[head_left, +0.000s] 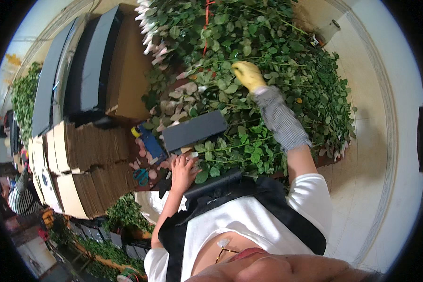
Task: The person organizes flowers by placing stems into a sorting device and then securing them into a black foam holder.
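My right hand [248, 76], in a yellow glove with a grey striped sleeve over the forearm, reaches over a big heap of leafy rose stems [277, 89]. Its fingers are curled in among the leaves; what they hold, if anything, is hidden. Bare, my left hand [184, 172] rests at the near edge of the table with its fingers apart. Just beyond it lies a long dark grey box [195, 130], and leafy stems [242, 148] spread to its right. Pale flower heads [150, 37], several in white sleeves, line the heap's far left side.
Teal-handled scissors [141, 176] and a blue tool with a yellow roll [149, 142] lie left of my left hand. Stacked flat cardboard [98, 145] and large dark boxes [96, 61] stand further left. Another person in stripes [22, 197] is at far left.
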Motion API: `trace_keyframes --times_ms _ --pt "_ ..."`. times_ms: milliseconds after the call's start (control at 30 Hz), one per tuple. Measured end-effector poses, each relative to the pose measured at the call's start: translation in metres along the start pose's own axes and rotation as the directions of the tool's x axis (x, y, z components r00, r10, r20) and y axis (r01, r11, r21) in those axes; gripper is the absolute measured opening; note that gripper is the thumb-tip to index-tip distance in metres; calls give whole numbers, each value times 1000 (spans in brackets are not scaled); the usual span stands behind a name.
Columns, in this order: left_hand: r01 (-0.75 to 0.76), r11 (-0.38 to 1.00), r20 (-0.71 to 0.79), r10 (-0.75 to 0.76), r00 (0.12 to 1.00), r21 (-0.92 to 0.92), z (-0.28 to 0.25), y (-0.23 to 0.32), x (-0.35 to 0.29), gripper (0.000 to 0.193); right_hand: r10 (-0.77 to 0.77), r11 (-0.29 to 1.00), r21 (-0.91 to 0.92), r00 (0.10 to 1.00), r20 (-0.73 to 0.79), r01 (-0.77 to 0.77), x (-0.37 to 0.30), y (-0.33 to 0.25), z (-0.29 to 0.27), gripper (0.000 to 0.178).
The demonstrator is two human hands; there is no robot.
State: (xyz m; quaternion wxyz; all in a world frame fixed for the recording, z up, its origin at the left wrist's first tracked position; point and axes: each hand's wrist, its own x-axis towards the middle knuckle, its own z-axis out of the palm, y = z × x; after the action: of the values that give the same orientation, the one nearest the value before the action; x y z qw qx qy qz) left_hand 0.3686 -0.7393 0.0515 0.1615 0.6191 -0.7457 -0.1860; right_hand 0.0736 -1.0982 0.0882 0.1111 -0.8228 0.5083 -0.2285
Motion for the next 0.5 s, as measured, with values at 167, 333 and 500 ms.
trace_keyframes --times_ms 167,333,500 --pt "-17 1000 13 17 1000 -4 -3 3 4 53 -89 843 -537 983 -158 -10 68 61 53 14" --pt "2 1000 8 -2 1000 5 -5 1 -2 53 -134 931 -364 944 -302 15 74 26 62 17" --pt "-16 1000 -26 16 1000 -6 -1 -1 0 52 -120 947 -311 988 -101 83 41 -28 -65 14"
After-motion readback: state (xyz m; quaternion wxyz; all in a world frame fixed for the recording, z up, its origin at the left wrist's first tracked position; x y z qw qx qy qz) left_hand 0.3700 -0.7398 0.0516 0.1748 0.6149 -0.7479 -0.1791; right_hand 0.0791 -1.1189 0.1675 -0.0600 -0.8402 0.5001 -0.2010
